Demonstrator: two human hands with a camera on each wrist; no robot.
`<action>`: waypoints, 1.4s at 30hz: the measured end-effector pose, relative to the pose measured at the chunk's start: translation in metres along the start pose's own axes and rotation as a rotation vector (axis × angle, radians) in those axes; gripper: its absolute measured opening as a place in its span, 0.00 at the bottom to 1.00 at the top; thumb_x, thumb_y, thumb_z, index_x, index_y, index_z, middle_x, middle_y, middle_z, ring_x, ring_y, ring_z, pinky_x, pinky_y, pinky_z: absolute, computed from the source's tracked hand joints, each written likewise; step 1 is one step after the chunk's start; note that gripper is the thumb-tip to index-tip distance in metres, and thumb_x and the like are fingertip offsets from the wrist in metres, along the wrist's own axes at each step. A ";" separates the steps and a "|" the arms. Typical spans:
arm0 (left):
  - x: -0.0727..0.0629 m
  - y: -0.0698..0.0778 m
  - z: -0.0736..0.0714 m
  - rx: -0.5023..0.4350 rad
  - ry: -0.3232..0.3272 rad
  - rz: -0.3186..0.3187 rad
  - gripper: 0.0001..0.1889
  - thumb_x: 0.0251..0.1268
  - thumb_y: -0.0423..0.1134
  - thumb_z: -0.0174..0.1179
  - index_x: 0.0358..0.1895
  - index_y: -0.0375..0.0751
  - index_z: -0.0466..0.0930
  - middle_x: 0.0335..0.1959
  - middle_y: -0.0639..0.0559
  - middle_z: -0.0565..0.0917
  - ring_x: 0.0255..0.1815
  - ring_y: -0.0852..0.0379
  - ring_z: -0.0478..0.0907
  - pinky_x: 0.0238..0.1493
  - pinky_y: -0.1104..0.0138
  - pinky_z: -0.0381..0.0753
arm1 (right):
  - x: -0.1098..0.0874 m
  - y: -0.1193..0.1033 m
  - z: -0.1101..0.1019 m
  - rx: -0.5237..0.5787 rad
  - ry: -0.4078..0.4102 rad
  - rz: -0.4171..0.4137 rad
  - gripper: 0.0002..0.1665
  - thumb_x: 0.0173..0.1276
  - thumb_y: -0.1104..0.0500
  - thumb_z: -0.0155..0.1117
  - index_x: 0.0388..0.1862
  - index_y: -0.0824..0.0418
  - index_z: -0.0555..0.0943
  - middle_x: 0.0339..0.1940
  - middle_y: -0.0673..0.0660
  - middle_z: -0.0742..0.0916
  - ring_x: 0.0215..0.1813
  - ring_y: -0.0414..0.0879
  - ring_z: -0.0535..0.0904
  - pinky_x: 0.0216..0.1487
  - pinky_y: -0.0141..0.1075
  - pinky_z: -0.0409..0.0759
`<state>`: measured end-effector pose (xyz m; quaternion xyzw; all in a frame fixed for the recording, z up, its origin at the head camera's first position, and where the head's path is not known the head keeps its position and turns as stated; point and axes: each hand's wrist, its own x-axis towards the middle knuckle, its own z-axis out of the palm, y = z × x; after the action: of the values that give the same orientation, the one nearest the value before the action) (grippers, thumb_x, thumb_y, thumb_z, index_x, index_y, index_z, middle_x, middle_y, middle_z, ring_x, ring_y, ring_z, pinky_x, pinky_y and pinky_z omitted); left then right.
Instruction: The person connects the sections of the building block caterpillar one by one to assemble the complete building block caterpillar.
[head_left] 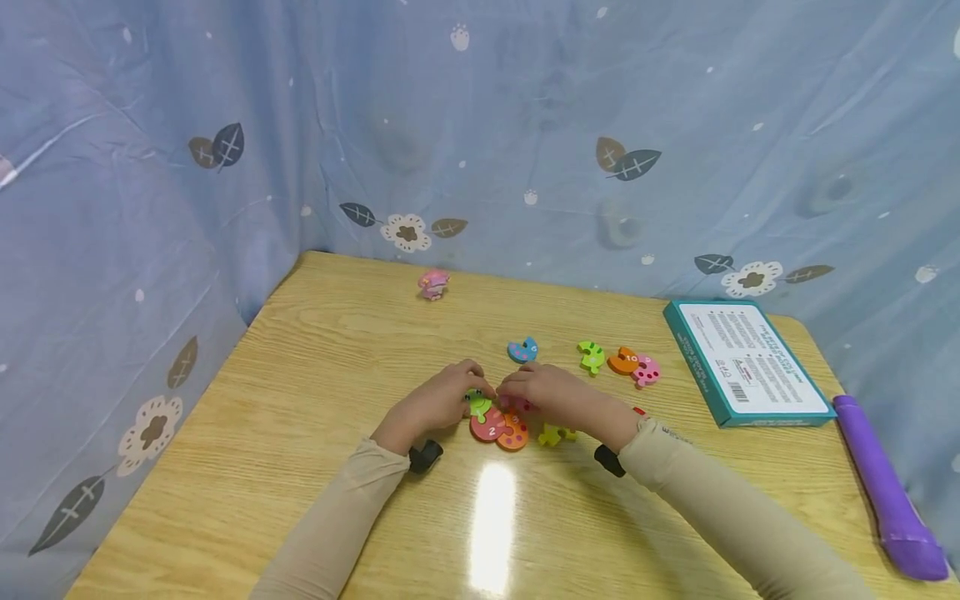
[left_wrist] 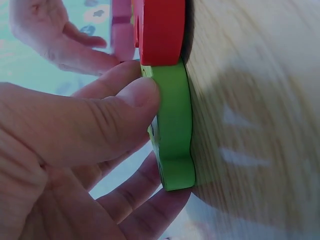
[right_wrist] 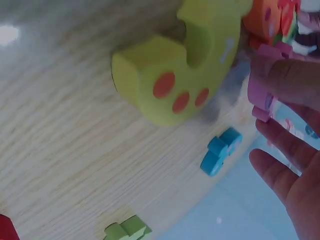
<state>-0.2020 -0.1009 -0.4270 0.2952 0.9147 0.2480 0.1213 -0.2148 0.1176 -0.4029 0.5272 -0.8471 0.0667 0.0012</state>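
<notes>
My left hand [head_left: 438, 402] pinches a green puzzle piece with a smiling face [head_left: 478, 407] at the table's middle; in the left wrist view its thumb lies along the green edge. Against that piece sits a red puzzle piece marked 2 [head_left: 487, 427], followed by an orange spotted piece [head_left: 513, 435]. A pink puzzle piece [right_wrist: 258, 85] is held between the thumb and fingers of my right hand [head_left: 562, 404], just above the orange one. Close by lies a yellow piece with red spots [right_wrist: 175, 95], partly covered by the right hand in the head view.
Behind the hands lie a blue piece [head_left: 522, 350], a lime green piece [head_left: 592, 357], and an orange piece [head_left: 622, 361] touching a pink one [head_left: 647, 371]. A teal-edged box [head_left: 753, 358] and purple cylinder [head_left: 888, 492] occupy the right. A pink figurine [head_left: 433, 284] stands far back.
</notes>
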 end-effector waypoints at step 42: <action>0.001 -0.001 0.002 -0.021 0.010 -0.021 0.22 0.56 0.21 0.55 0.48 0.49 0.82 0.56 0.49 0.70 0.57 0.49 0.68 0.55 0.60 0.70 | -0.028 0.020 -0.024 0.025 0.199 0.393 0.30 0.55 0.64 0.69 0.59 0.60 0.74 0.54 0.58 0.80 0.53 0.53 0.77 0.50 0.46 0.76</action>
<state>-0.2031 -0.1004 -0.4290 0.2832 0.9155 0.2579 0.1227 -0.2219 0.1541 -0.3836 0.3429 -0.9283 0.1277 0.0654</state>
